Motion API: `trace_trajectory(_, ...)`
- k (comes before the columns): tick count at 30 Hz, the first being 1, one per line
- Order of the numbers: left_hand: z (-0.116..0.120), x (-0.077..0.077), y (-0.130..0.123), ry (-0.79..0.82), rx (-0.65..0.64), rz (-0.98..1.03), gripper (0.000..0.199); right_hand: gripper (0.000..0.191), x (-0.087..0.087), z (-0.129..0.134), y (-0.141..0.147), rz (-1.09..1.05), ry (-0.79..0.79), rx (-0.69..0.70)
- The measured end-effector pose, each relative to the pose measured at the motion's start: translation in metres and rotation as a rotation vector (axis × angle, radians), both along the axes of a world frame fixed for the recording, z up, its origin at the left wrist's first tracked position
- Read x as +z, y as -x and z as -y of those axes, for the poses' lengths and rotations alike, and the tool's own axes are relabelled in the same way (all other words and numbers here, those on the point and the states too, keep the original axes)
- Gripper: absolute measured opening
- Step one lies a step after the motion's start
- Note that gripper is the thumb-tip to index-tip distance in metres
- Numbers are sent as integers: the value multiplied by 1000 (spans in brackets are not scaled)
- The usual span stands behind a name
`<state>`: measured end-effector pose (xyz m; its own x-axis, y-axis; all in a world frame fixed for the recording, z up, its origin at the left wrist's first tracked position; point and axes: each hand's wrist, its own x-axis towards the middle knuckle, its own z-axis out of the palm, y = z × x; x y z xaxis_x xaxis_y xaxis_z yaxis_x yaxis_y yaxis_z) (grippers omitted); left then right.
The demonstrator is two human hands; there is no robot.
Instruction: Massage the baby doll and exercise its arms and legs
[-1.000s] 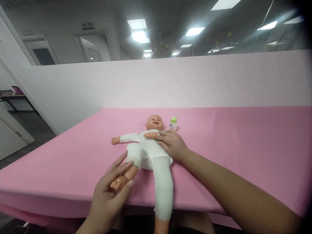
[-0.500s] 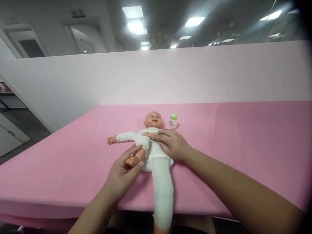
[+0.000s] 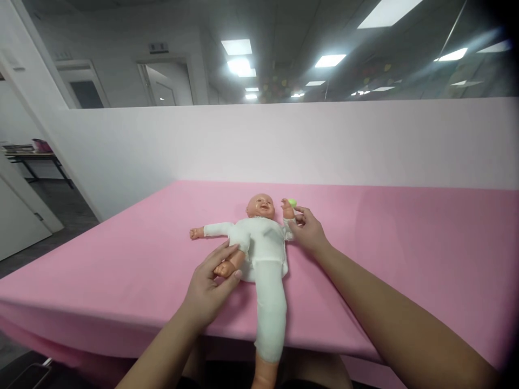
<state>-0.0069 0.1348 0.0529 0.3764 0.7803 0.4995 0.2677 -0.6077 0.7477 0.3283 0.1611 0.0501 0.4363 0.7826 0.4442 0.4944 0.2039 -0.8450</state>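
Observation:
A baby doll (image 3: 265,237) with a white cloth body lies on its back on the pink table cover (image 3: 133,248), its head at the far end. My left hand (image 3: 208,283) is wrapped round the doll's bent leg near the foot (image 3: 229,265). My right hand (image 3: 308,229) grips the doll's other arm (image 3: 288,219) at the wrist, which points up beside the head. The doll's second leg (image 3: 271,308) stretches over the near table edge. Behind the raised doll hand shows the green lid (image 3: 292,202) of a small bottle; the rest of it is hidden.
A white wall panel (image 3: 284,143) with glass above it stands along the table's far side. At the far left, a dark-legged table (image 3: 34,156) holds some items beyond a white door (image 3: 20,200).
My right hand has moved the doll's arm from across its chest outward and up beside the head. My left hand keeps its hold on the leg. The camera view has shifted slightly.

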Motion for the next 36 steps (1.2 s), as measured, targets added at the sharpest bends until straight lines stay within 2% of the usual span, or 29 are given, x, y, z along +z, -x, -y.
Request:
trace_trajectory(3,21,-13,13,-60,43,-7,53,60,-4,-7,-19,-253,-19,37)
trace_trajectory(5,38,-27,26,-99,51,-25,53,56,-7,-11,-29,-310,-10,-7)
trace_trajectory(9,66,-52,54,-120,105,-78,58,56,-13,-14,-45,-243,138,-162)
trace_trajectory(12,73,-57,67,-151,119,-123,63,49,-18,-12,-55,-174,212,-209)
trace_trajectory(16,68,-49,70,-202,96,-116,63,40,-20,-7,-63,-119,277,-229)
trace_trajectory(20,61,-40,63,-213,94,-94,59,51,-16,-4,-59,-107,271,-220)
trace_trajectory(22,57,-34,59,-193,92,-69,57,60,-9,-2,-50,-95,173,-198)
trace_trajectory(25,48,-22,51,-175,88,-62,53,66,7,7,-28,31,-102,-142)
trace_trajectory(27,41,-11,45,-169,87,-67,51,62,17,13,-8,168,-212,-64)
trace_trajectory(29,32,-1,38,-149,80,-62,50,52,23,18,12,321,-227,20)
trace_trajectory(33,14,15,24,-123,95,-64,48,29,20,19,39,667,-219,188)
trace_trajectory(36,1,19,15,-122,92,-86,47,22,16,18,46,765,-267,256)
